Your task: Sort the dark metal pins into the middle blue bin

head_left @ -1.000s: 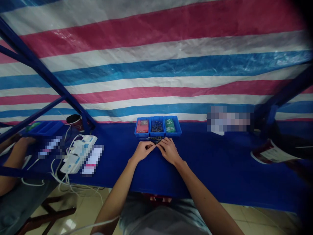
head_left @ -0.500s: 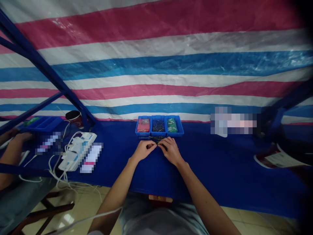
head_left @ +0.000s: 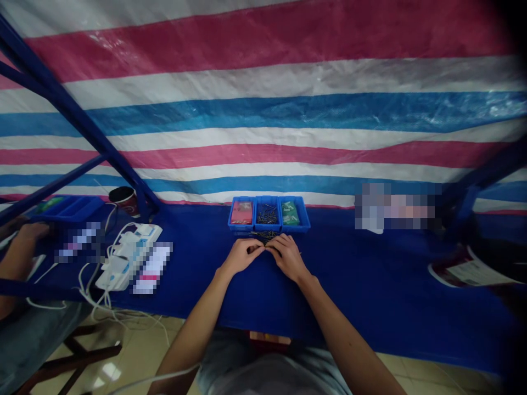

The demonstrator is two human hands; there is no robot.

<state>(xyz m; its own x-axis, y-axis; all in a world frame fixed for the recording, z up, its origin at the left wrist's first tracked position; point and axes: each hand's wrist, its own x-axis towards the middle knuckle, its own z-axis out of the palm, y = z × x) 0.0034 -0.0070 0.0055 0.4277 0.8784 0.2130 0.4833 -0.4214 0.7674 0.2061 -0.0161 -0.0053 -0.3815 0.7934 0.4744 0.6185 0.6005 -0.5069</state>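
Note:
My left hand (head_left: 240, 256) and my right hand (head_left: 289, 258) meet fingertip to fingertip over the blue table, both in a pinch. Whatever lies between the fingers is too small to make out. Just beyond the fingertips is a loose pile of thin dark screws or nails (head_left: 263, 236). Behind it, three blue bins stand side by side: the left bin (head_left: 241, 227) holds a pink packet, the middle bin (head_left: 268, 226) holds more of the dark screws or nails, and the right bin (head_left: 307, 218) has a green packet with small pale pieces.
At left are a white power strip (head_left: 142, 238) with tangled cables, a blurred-out phone-like item (head_left: 152, 269), and a dark cup (head_left: 129, 204). A co-worker's arm (head_left: 20, 252) reaches near a blue tray (head_left: 84, 208). A dark red labelled container (head_left: 453, 270) stands at right.
Both hands stay pinched together, with the right fingers shifted slightly. More of the pile in front of the bins shows now. The whole view has moved a little.

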